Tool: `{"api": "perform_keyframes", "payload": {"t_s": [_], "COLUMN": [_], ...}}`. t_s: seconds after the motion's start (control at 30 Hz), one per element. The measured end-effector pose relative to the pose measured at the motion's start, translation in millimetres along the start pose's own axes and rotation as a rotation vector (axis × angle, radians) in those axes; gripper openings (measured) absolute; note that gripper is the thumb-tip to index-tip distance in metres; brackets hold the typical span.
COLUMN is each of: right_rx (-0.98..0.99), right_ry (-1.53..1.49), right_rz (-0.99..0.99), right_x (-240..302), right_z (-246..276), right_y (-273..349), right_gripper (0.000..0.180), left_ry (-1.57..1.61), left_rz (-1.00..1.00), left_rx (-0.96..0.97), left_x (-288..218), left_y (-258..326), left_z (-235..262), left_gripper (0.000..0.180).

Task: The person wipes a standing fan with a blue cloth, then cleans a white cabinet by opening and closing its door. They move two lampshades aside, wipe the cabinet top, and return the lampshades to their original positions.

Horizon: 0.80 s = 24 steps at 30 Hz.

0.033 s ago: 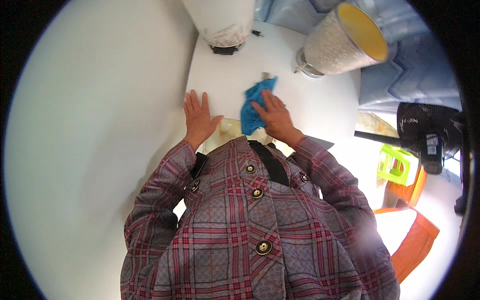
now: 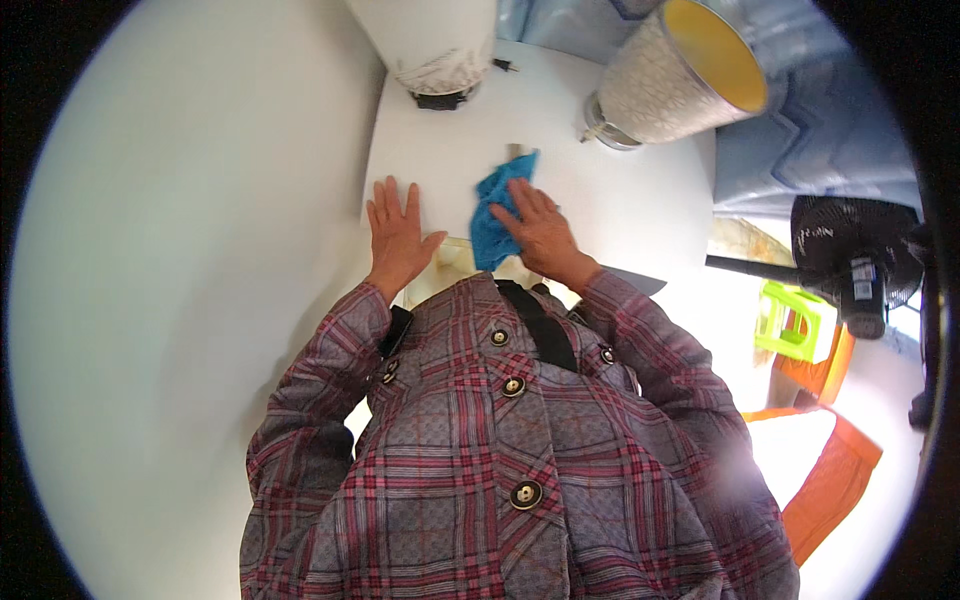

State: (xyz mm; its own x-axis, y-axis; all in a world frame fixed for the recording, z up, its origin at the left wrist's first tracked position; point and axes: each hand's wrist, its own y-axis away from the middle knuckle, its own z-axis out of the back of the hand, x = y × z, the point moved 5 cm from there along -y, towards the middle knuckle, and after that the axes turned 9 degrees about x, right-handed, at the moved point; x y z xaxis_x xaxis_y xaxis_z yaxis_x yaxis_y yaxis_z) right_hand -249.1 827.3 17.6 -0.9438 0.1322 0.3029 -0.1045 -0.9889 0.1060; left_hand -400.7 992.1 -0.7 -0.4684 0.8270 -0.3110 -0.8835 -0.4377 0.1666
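A crumpled blue cloth (image 2: 489, 222) lies on the white tabletop (image 2: 430, 150), near its front edge. My right hand (image 2: 545, 237) rests over the right side of the cloth, with the fingers pressing it against the surface. To the left, my left hand (image 2: 399, 243) is laid flat on the tabletop's near left part, fingers spread and nothing in it. Just beyond the cloth a small greyish piece (image 2: 514, 150) shows on the table; its kind is too small to make out.
A white patterned vessel with a dark base (image 2: 430, 50) stands at the back left, a black plug (image 2: 504, 65) beside it. At the back right is a table lamp (image 2: 665, 85), before blue curtains (image 2: 810, 130). Rightward are a black fan (image 2: 855, 255) and a green stool (image 2: 793, 322).
The blue cloth and my right hand sit slightly farther left in the picture, as do the lamp and vessel. My left hand stays spread on the table.
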Motion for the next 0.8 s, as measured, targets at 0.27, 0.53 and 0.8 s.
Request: {"api": "perform_keyframes", "payload": {"t_s": [0.27,0.53,0.8], "right_rx": [-0.200,-0.061,-0.115], "right_ry": [-0.077,0.043,0.064], "right_rz": [-0.231,-0.914,-0.346], "right_x": [-67.5,-117.6,-79.7], "right_z": [3.4,-6.2,-7.1], "right_y": [95.1,168.2,101.7], "right_gripper": [0.062,0.070,0.057], "left_ry": [-0.005,-0.024,-0.115], "left_rz": [-0.103,-0.161,-0.184], "left_rx": [0.118,0.220,0.417], "left_x": [-36.8,-54.5,-106.5], "left_y": [-26.3,-36.3,-52.4], "left_z": [-16.6,-22.6,-25.9], "left_gripper": [0.090,0.096,0.102]}}
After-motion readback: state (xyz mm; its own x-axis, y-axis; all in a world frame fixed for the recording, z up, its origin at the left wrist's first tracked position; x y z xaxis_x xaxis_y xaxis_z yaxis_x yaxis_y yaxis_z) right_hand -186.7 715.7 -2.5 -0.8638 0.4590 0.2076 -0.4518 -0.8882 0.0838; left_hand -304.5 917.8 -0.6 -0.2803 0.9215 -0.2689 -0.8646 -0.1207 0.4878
